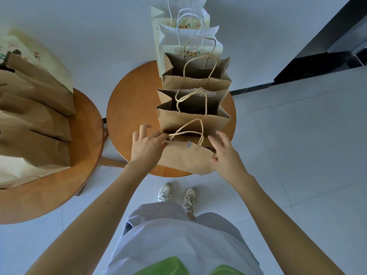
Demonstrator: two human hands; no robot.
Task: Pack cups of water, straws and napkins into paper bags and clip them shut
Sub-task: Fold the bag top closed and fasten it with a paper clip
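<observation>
Pinching with left hand (146, 147) a corner of the nearest brown paper bag (186, 158), at the near edge of the round wooden table (135, 100); right hand (228, 155) spread, thumb touching. Blue paper clip (189, 144) on; open brown bags (190, 122) behind unclipped.

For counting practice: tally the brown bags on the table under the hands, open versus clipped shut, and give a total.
Open brown bags: 2
Clipped brown bag: 1
Total: 3
</observation>
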